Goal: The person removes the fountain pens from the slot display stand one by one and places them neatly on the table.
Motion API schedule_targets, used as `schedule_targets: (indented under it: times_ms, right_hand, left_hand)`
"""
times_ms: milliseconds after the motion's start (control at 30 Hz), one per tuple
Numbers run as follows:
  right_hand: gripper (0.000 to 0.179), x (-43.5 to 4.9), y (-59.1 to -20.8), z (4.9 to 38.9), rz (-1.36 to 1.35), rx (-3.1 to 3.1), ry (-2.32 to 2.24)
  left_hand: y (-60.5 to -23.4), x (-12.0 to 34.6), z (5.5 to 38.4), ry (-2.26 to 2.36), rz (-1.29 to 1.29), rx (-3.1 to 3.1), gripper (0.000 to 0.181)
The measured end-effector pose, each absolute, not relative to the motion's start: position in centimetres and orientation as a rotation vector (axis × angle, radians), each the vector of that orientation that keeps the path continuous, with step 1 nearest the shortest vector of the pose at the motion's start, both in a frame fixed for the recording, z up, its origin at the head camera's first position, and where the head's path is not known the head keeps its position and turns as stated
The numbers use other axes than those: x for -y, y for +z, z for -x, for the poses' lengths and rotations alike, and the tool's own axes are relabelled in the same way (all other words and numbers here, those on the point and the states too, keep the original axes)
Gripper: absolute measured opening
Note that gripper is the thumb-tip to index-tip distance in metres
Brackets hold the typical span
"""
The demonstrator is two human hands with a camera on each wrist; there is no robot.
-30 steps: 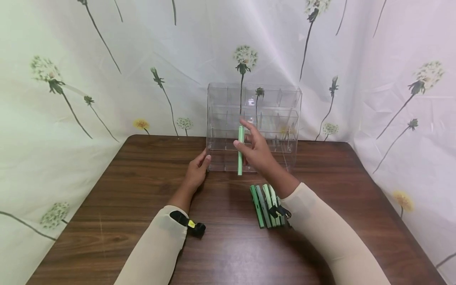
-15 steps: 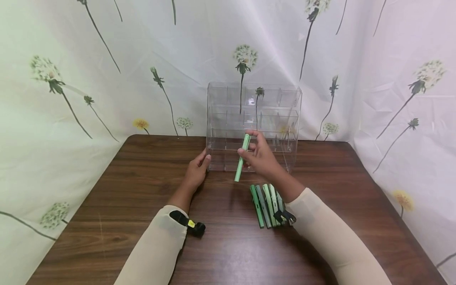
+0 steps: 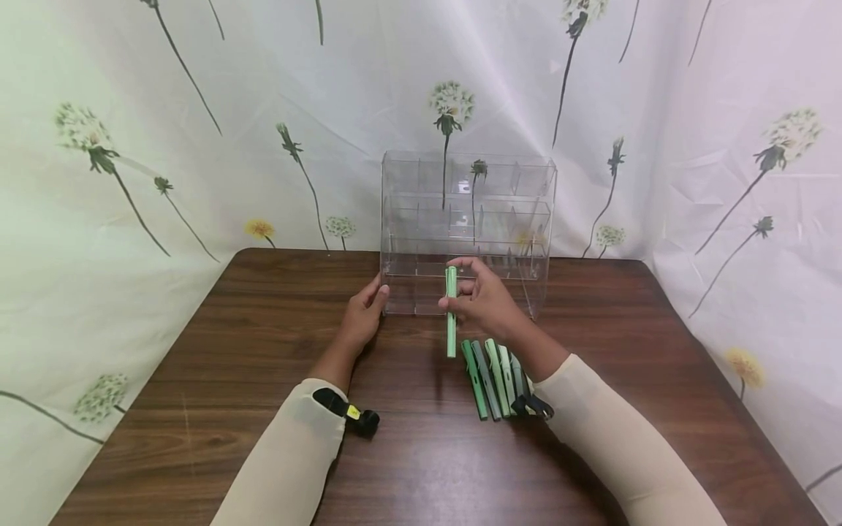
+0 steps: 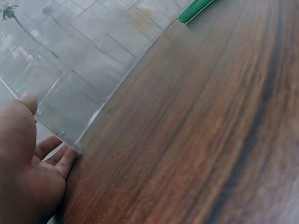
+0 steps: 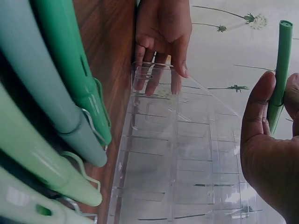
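Note:
In the head view my right hand (image 3: 490, 299) pinches a light green capped pen (image 3: 451, 329) between thumb and fingers. The pen stands nearly upright, cap up, in front of a clear tiered organizer (image 3: 401, 296). At the organizer's left side, my left hand (image 3: 364, 314) holds the lower front edge. Its thumb (image 4: 29, 101) lies on that edge in the left wrist view, with the fingers around the lower corner. Below my right hand, a row of pens (image 3: 480, 380) in green and grey-green shades lies on the table, the right end partly covered by my wrist camera.
The organizer has several divided compartments and stands at the far edge of the brown wooden table (image 3: 263, 329). A white cloth (image 3: 217, 66) with dandelion prints hangs right behind it. My sleeve (image 3: 612, 431) passes over the table's right half.
My right hand has come down and back from the organizer with the pen. The pen tilted midway and is nearly upright again. My left hand stays in place.

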State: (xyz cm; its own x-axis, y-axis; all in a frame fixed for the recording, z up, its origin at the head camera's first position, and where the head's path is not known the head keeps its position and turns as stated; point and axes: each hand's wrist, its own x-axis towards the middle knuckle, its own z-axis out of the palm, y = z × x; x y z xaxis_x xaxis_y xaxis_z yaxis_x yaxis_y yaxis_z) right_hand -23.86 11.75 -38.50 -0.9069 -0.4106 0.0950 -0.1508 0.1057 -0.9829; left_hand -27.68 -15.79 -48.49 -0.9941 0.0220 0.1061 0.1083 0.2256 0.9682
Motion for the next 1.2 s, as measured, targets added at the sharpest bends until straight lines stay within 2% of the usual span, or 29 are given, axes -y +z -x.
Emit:
schedule_targets:
  times_ms: [333, 900, 1200]
  right_hand:
    - [0.063, -12.4, -39.2, 23.1, 0.541, -2.119, -1.876]
    - [0.063, -13.6, -39.6, 22.0, 0.538, -2.168, -1.667]
    - [0.064, -14.2, -41.4, 21.9, 0.472, -2.123, -1.588]
  left_hand:
    - [-48.7, 15.8, 27.9, -1.869, 0.104, 2.432, 0.058]
    - [-48.6, 15.8, 28.0, -1.877, 0.139, 2.408, 0.058]
    - [-48.4, 15.7, 27.7, -1.878, 0.126, 2.421, 0.058]
